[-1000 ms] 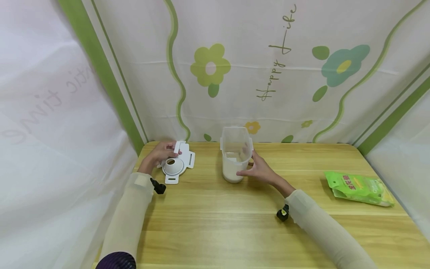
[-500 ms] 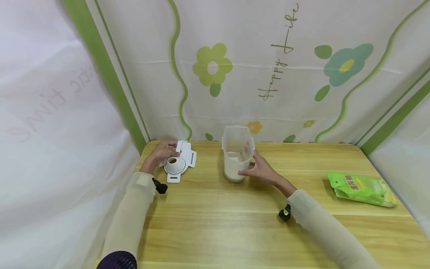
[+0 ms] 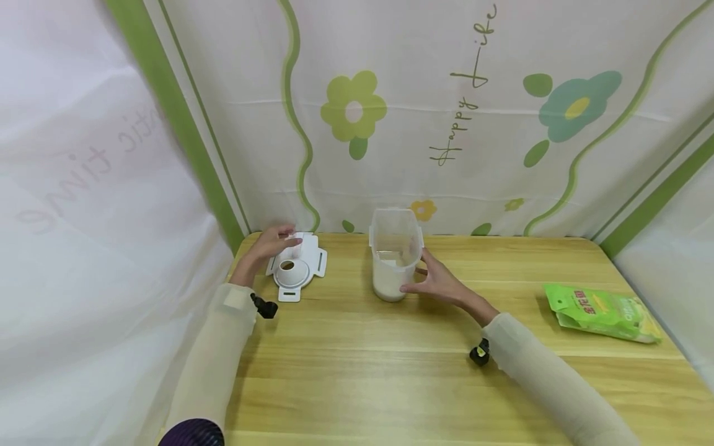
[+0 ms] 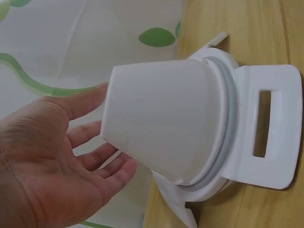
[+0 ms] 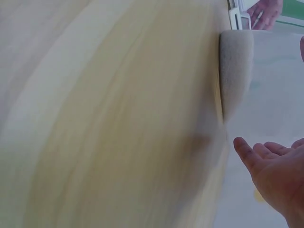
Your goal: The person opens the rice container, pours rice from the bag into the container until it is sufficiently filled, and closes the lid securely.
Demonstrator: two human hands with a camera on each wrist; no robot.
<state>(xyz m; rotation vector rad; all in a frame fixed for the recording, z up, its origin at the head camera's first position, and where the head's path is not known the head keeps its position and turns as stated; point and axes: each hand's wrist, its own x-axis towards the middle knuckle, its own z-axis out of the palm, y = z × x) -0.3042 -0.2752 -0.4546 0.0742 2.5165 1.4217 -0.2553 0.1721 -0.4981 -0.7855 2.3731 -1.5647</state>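
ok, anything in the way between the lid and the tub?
Nothing visible. In the head view only table surface lies between the lid and the tub. The right hand is at the tub's right side, and the green bag lies farther right.

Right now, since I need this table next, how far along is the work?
Already done: the clear container stands open, with white contents inside. In hand: apparently nothing gripped; the left hand is at the white lid, the right hand at the container. Remaining, probably: fitting the lid, which lies apart on the table.
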